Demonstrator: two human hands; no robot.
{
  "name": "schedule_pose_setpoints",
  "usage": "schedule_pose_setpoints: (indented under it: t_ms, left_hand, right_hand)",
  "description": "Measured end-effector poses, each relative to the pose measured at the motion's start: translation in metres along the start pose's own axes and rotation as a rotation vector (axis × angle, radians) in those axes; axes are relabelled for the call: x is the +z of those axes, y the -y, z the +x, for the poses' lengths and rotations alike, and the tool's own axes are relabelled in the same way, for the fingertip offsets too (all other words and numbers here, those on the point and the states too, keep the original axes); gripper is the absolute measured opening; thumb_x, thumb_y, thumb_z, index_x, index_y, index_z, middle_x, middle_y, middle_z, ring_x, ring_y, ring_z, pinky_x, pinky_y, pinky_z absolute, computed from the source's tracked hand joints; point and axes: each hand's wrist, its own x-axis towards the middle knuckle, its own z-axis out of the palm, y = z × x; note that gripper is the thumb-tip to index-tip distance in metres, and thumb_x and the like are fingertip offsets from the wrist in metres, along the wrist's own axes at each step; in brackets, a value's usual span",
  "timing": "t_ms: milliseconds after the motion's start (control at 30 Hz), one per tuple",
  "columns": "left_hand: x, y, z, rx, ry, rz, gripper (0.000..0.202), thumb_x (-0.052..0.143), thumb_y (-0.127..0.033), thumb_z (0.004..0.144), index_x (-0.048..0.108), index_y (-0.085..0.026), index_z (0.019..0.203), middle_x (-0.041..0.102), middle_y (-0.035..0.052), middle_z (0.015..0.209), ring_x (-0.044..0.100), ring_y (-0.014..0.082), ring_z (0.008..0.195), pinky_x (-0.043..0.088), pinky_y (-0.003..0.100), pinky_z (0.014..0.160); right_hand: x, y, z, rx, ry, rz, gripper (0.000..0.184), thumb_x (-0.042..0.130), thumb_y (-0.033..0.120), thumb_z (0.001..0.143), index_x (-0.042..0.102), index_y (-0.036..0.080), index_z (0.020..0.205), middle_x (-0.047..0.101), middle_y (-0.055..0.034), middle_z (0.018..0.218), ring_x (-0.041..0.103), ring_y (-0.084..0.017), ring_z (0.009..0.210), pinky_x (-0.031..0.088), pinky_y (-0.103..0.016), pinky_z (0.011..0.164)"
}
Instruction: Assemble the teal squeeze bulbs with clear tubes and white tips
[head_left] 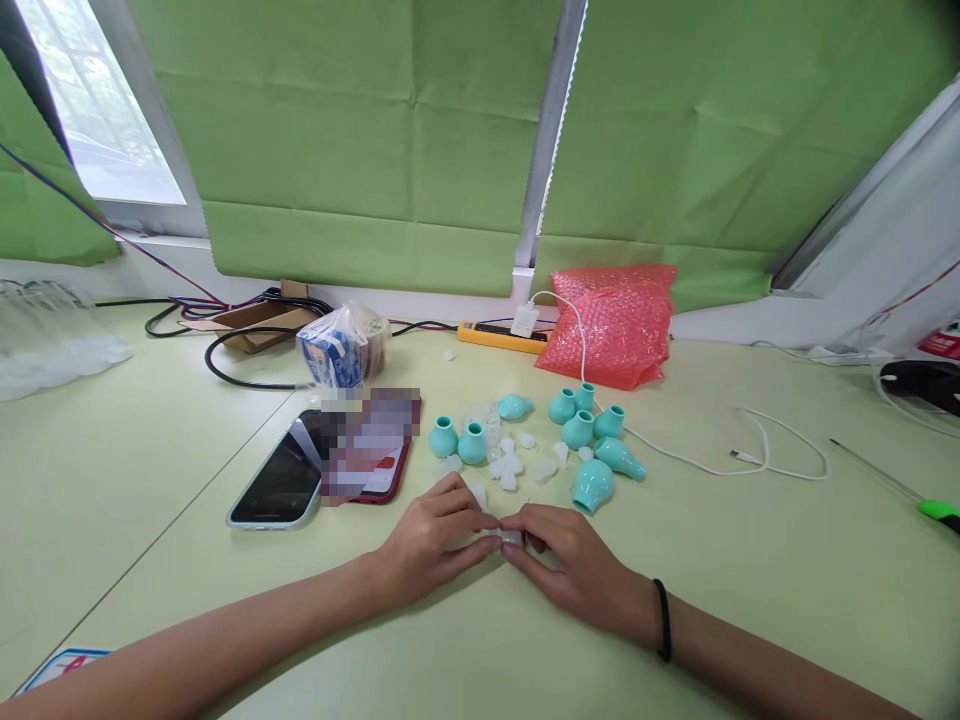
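Left hand (431, 537) and right hand (581, 552) meet, lower centre of frame: fingers nearly together, both pinching small translucent whitish plastic-looking piece (512, 537), likely from two sides to steady it. Glossy teal bulb-shaped vessels (593, 485) sit beyond, mid-frame, presumably for easy reach.

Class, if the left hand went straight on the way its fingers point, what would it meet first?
Beyond the small pale piece at its fingers, the left hand would probably meet the right hand first, though exact depth is unclear.
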Motion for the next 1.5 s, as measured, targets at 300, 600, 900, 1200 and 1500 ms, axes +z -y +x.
schedule_pose_setpoints:
  t_ms: [300,600,900,1200,1500]
  left_hand:
    - [0.0019,0.0036,-0.0025,-0.067,0.132,0.003,0.017,0.051,-0.021,0.079,0.063,-0.012,0.087,0.058,0.0078,0.071,0.047,0.016,0.069,0.041,0.03,0.064]
    - [-0.0015,0.0034,-0.0029,-0.055,0.152,0.072,0.02,0.047,-0.022,0.08,0.062,-0.013,0.089,0.056,0.0079,0.071,0.046,0.0163,0.07,0.042,0.029,0.062]
    - [-0.0017,0.0042,-0.0035,-0.041,0.124,0.055,0.015,0.05,-0.019,0.079,0.061,-0.011,0.086,0.056,0.0083,0.072,0.046,0.0162,0.07,0.041,0.029,0.062]
    - [-0.0012,0.0042,-0.0043,0.005,0.108,0.036,0.011,0.05,-0.016,0.079,0.06,-0.012,0.079,0.056,0.007,0.071,0.044,0.015,0.069,0.04,0.027,0.061]
    - [-0.0026,0.0052,-0.0043,0.003,0.137,0.05,0.014,0.048,-0.016,0.079,0.062,-0.012,0.08,0.054,0.0072,0.07,0.044,0.015,0.068,0.04,0.026,0.059]
  right_hand:
    - [0.0003,-0.0068,-0.0021,-0.045,0.073,-0.084,0.016,0.052,0.027,0.078,0.055,0.018,0.089,0.056,-0.0042,0.08,0.053,-0.015,0.073,0.042,-0.025,0.061]
    - [0.002,-0.0077,-0.004,-0.033,-0.023,-0.044,0.027,0.052,0.025,0.076,0.046,0.018,0.101,0.058,-0.0028,0.077,0.054,-0.014,0.068,0.044,-0.025,0.059]
    - [0.0017,-0.0091,-0.0024,-0.071,0.062,-0.082,0.017,0.051,0.024,0.078,0.05,0.019,0.095,0.057,-0.003,0.08,0.053,-0.014,0.072,0.042,-0.025,0.062]
    - [0.0004,-0.009,-0.0024,-0.083,0.087,-0.083,0.016,0.049,0.023,0.079,0.051,0.02,0.095,0.057,-0.0029,0.081,0.053,-0.014,0.073,0.041,-0.024,0.063]
    - [0.0008,-0.0091,-0.002,-0.096,0.07,-0.1,0.016,0.049,0.024,0.079,0.052,0.019,0.094,0.057,-0.003,0.079,0.053,-0.013,0.072,0.041,-0.023,0.062]
